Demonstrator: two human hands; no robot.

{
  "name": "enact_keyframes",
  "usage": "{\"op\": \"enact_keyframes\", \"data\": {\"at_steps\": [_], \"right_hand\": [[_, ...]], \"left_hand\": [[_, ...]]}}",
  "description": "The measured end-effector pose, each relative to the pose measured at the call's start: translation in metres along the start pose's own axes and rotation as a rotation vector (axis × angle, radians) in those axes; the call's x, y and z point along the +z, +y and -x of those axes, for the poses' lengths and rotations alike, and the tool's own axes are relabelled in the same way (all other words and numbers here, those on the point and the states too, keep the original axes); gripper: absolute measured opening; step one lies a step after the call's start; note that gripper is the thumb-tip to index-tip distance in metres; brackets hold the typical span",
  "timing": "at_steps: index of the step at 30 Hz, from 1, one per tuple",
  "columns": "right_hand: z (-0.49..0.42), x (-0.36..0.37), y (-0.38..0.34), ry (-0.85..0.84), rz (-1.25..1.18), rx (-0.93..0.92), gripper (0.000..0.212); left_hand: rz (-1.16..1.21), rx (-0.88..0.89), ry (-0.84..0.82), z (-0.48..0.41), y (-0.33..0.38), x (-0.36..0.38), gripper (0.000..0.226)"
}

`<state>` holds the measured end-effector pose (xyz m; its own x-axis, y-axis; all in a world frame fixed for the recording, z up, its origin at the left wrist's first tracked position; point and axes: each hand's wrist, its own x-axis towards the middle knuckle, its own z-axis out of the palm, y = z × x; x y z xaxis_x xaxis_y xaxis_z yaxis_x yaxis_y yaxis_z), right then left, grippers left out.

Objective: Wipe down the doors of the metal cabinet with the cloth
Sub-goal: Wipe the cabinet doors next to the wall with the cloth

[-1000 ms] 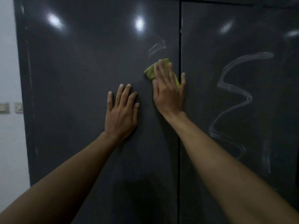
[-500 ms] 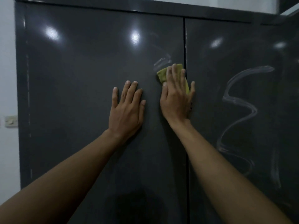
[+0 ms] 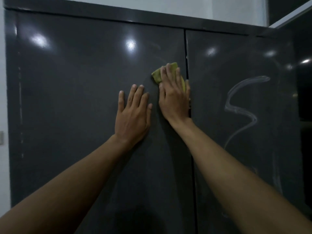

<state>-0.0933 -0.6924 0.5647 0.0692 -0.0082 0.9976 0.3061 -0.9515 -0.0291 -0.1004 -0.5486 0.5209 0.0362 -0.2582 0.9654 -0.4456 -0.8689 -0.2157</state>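
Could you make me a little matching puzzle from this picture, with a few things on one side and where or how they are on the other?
Things:
1. cloth
2. left hand
3. right hand
4. squiggly smear

Descriptions:
A. pale wavy streak on the right door
B. flat and bare on the left door
C. yellow-green, pinned under fingers
D. pressing the rag beside the gap between the doors

Pairs: 1-C, 2-B, 3-D, 4-A
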Motion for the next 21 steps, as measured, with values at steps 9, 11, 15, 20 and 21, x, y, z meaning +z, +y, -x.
{"op": "enact_keyframes", "data": {"at_steps": [9, 11, 15, 20, 21], "right_hand": [[-0.014, -0.010, 0.013, 0.018, -0.008, 0.093, 0.049], [-0.017, -0.009, 0.010, -0.023, 0.008, -0.038, 0.050], [-0.039, -0.013, 0.022, -0.110, 0.075, -0.321, 0.050], [-0.058, -0.008, 0.020, -0.038, 0.056, -0.181, 0.050], [-0.062, -0.007, 0.017, -0.046, 0.039, -0.199, 0.049]], "left_hand": [[-0.010, 0.040, 0.026, -0.014, -0.002, 0.002, 0.043], [-0.011, 0.040, 0.032, -0.019, 0.001, 0.005, 0.046], [0.000, 0.017, 0.069, -0.031, 0.009, 0.012, 0.045], [-0.023, -0.008, 0.104, -0.042, 0.017, 0.017, 0.039], [-0.017, -0.012, 0.104, -0.045, 0.018, 0.018, 0.039]]}}
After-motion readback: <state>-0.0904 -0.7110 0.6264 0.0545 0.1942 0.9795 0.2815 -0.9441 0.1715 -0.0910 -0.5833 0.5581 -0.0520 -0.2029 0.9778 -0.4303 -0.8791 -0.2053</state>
